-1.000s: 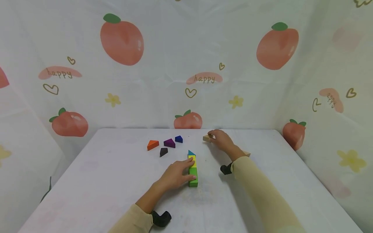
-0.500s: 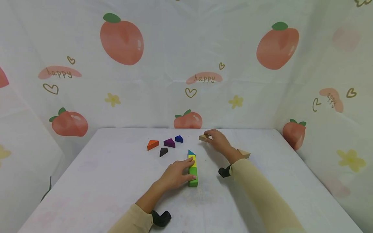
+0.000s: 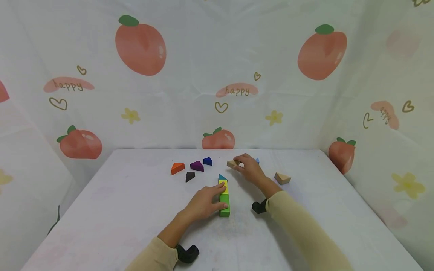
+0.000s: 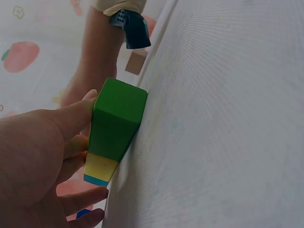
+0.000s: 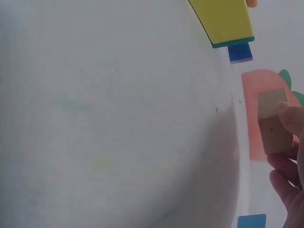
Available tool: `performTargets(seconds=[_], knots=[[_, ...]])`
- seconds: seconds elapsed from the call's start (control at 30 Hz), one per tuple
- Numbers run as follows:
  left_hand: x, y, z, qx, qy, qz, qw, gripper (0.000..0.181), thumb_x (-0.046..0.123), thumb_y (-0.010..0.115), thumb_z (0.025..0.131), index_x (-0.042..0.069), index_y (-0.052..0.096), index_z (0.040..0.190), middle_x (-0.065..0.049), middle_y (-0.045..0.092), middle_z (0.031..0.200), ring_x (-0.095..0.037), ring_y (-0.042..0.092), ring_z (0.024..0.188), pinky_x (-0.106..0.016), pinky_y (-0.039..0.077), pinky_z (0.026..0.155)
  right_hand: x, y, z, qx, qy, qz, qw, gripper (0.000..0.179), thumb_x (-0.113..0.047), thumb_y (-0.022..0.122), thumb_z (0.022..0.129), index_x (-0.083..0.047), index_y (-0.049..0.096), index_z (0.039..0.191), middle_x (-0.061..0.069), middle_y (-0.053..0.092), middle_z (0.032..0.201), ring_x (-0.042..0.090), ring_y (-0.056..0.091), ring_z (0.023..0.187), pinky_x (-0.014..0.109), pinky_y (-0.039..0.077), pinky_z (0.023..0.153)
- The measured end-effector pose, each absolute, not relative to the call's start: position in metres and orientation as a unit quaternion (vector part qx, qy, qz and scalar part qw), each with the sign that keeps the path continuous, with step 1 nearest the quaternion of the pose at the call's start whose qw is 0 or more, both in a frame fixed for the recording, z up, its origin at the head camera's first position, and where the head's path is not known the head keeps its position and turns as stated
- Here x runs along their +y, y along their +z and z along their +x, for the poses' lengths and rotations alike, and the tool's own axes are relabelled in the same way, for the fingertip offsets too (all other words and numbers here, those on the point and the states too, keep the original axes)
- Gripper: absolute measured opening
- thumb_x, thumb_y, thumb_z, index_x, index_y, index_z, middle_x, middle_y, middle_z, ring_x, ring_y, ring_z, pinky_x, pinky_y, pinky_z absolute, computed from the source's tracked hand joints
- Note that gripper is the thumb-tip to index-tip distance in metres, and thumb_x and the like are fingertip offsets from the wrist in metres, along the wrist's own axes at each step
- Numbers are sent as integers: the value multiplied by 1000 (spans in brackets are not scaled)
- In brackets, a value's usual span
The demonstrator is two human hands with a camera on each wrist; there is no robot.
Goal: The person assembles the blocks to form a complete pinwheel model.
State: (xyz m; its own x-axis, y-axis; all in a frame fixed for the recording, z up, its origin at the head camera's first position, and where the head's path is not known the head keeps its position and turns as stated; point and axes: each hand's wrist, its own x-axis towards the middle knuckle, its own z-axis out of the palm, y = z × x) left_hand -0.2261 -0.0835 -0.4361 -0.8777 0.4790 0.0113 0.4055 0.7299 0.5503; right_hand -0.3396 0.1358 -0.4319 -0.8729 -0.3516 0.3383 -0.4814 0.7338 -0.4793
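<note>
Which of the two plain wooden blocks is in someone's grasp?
The wooden block pinched in the right hand; the other wooden block, farther right in the head view, lies untouched on the table.

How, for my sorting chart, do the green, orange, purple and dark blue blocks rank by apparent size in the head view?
Largest to smallest:
Green block, partly hidden
Orange block and purple block, too alike to rank
Dark blue block

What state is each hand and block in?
Left hand: touching green block, yellow block
Right hand: pinching wooden block
Green block: abuts yellow block
Yellow block: abuts teal block
Teal block: far end of row
Wooden block: held
Second wooden block: untouched
Light-blue block: partly hidden
Orange block: untouched
Purple block: untouched
Navy block: untouched
Black block: untouched
</note>
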Motion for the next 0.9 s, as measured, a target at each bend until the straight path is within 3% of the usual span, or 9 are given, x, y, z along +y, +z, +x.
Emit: performTargets(seconds=[0.3,0.7,0.9], knots=[[-84,-437,-227,926,282,240,68,65,45,67,90,18,48,146,3,39,152,-27,40,136,-49,35,107,132,-440,-334,-920,303,221,114,31,-15,73,89,-3,66,117,10,62,107,24,60,97,42,51,88],[-85,-438,-229,926,281,244,67,65,46,66,90,19,47,146,3,39,152,-27,40,136,-49,36,107,124,-440,-327,-923,309,219,72,30,-17,74,87,-6,68,115,6,63,104,23,59,99,39,50,89],[-86,-439,-229,925,282,246,67,66,47,66,90,19,46,146,2,39,152,-28,40,136,-50,36,106,119,-439,-327,-927,301,217,46,26,-17,77,85,-7,70,109,3,62,96,19,59,92,36,51,83]])
